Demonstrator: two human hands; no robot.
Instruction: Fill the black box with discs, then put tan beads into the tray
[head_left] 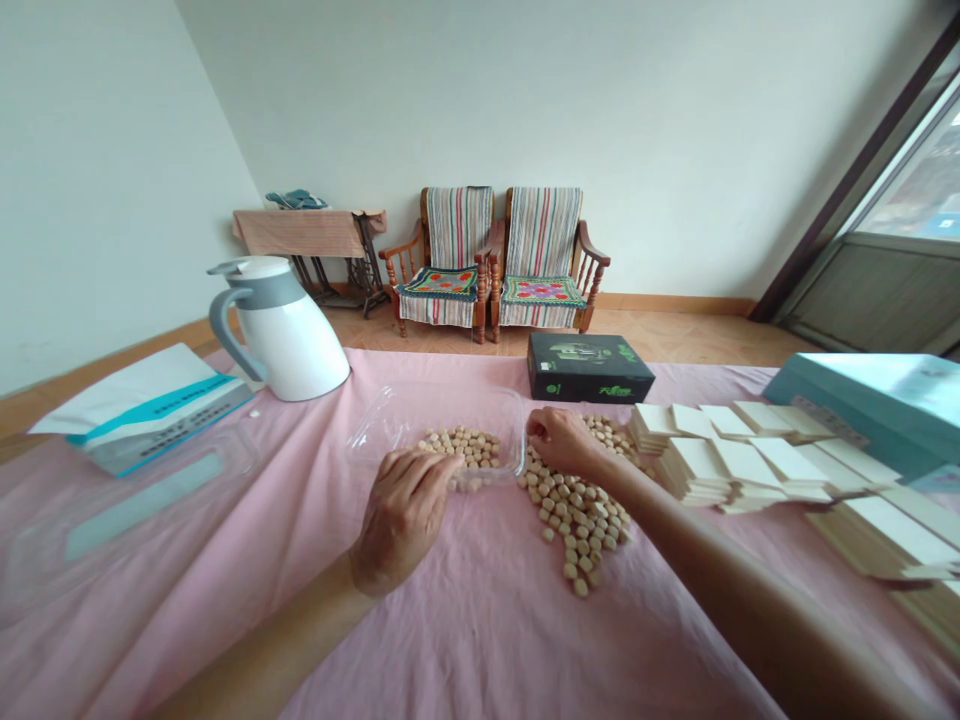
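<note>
A clear plastic box (382, 430) sits on the pink cloth with several small, pale, wood-coloured rounded pieces (469, 447) inside. My left hand (405, 510) is at its near side, fingers bent and pressed together over the near rim, gripping it as far as I can see; the fingertips are partly hidden. Just beyond the box's right wall, my right hand (562, 438) is curled closed over the far part of a loose heap of the same pieces (577, 515). What is inside the right fingers is hidden.
Stacks of pale square cards (742, 465) and a light blue box (870, 400) lie to the right. A black box (589, 368) stands behind the heap. At left are a white-and-grey jug (296, 335), a tissue pack (157, 410) and a clear plastic lid (142, 505).
</note>
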